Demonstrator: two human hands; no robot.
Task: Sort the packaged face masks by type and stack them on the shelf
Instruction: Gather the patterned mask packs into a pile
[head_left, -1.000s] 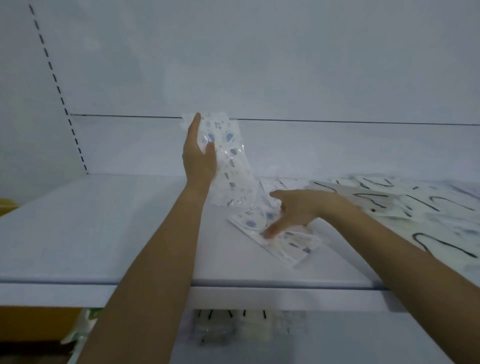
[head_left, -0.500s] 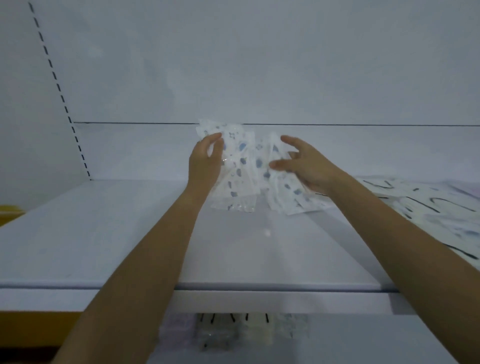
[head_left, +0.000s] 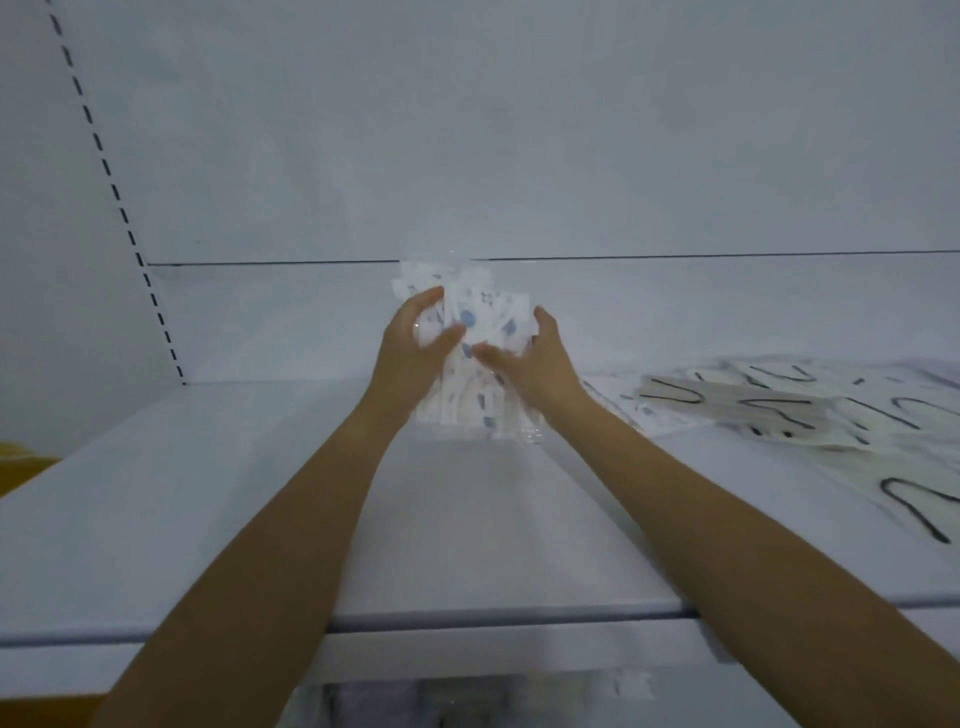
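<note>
Blue-print packets stood on edge at mid-shelf: slip risk.

Your left hand (head_left: 410, 348) and right hand (head_left: 540, 364) each curl round a side of the bundle of clear-wrapped white face masks with blue print (head_left: 478, 322). It stands upright with its lower edge at the white metal shelf (head_left: 260, 493). The packet tops look fanned and uneven. Judgement: the slick wrappers may slide apart if you loosen either side before laying the bundle flat. A spill rightward would mix them into the spread packets of white masks with black ear loops (head_left: 779, 410) nearby.
</note>
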